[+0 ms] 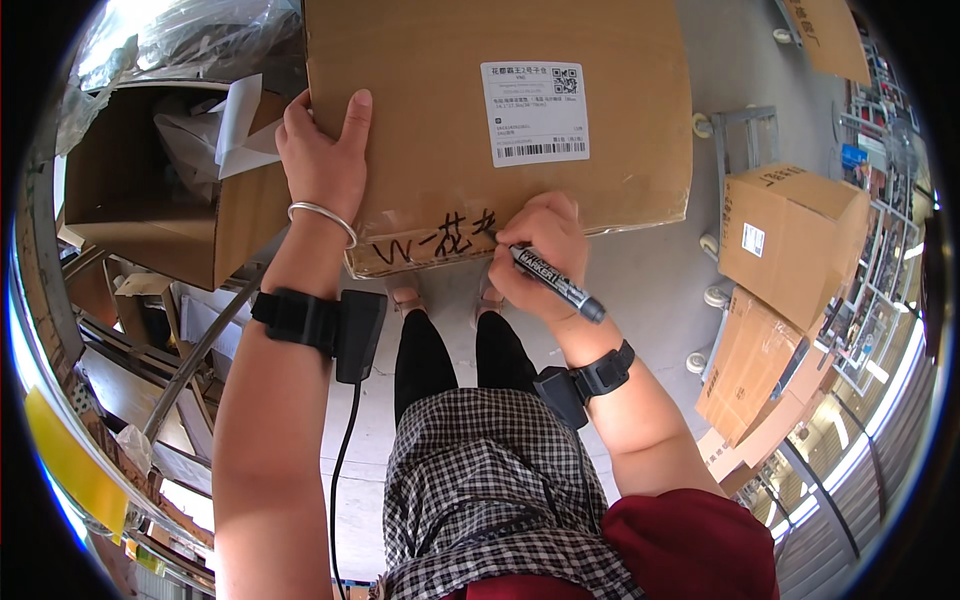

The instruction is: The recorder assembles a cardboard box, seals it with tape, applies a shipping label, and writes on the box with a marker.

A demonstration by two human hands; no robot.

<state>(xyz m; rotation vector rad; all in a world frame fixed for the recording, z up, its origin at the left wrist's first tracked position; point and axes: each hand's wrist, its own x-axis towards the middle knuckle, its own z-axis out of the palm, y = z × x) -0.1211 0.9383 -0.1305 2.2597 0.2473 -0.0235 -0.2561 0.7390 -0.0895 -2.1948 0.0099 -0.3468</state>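
A large brown cardboard box is in front of me, with a white printed label on its top face. At the box's left edge, my left hand grips the side, thumb up along the top face and fingers bent at the edge. My right hand is closed around a grey and black marker pen near the box's front edge. The pen's tip end is at the last of several black handwritten marks there. Clear tape runs along that edge.
To the left stands an open cardboard box with white paper sticking out, and clear plastic film behind it. Stacked cartons and a wheeled metal cart frame are on the right. Grey floor lies below.
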